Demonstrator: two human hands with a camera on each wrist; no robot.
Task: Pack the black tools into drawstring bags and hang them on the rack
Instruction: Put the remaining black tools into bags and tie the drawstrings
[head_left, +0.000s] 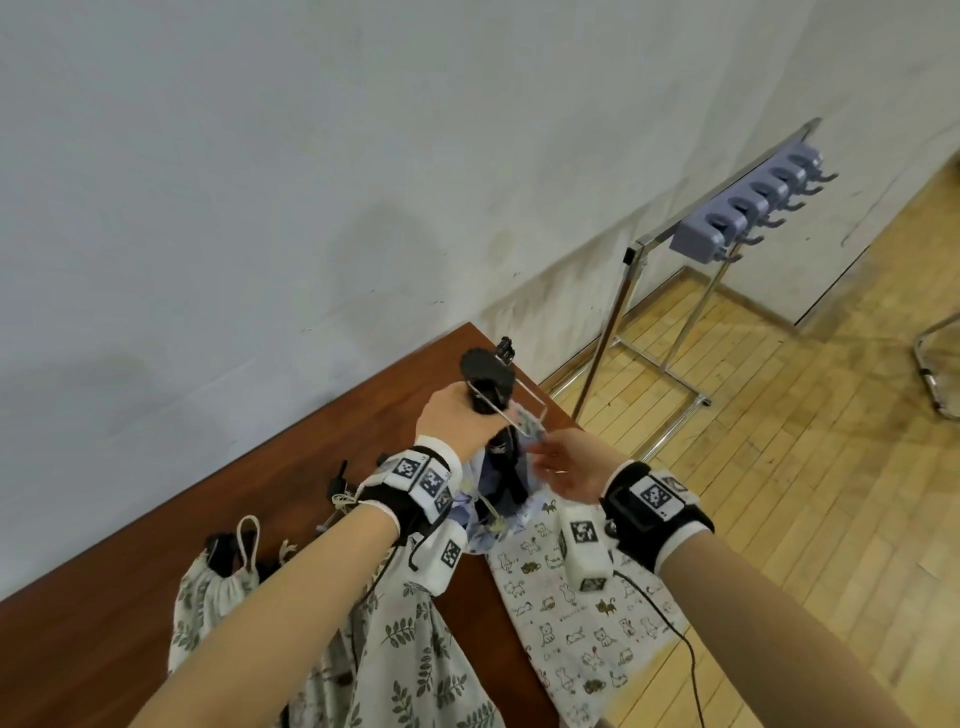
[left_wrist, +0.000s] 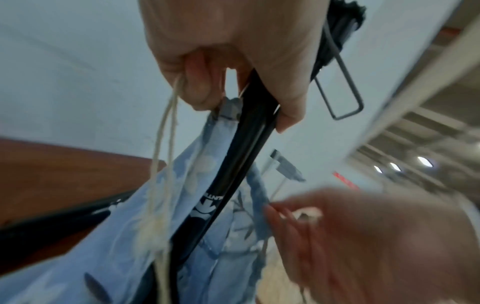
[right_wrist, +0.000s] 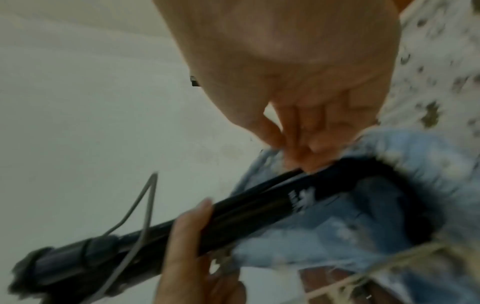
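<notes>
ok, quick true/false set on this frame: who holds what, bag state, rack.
1. The left hand grips the black tool. True.
2. The black tool sits fully inside the blue bag. False: its upper end and wire loop stick out above the opening.
3. The right hand pinches the blue bag's rim. True.
4. A bag already hangs on the rack. False: its hooks are bare.
5. The cat-print bag is held up in the air. False: it lies flat at the table edge.

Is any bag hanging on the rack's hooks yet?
No, the grey hooks on the metal rack all hang bare.
</notes>
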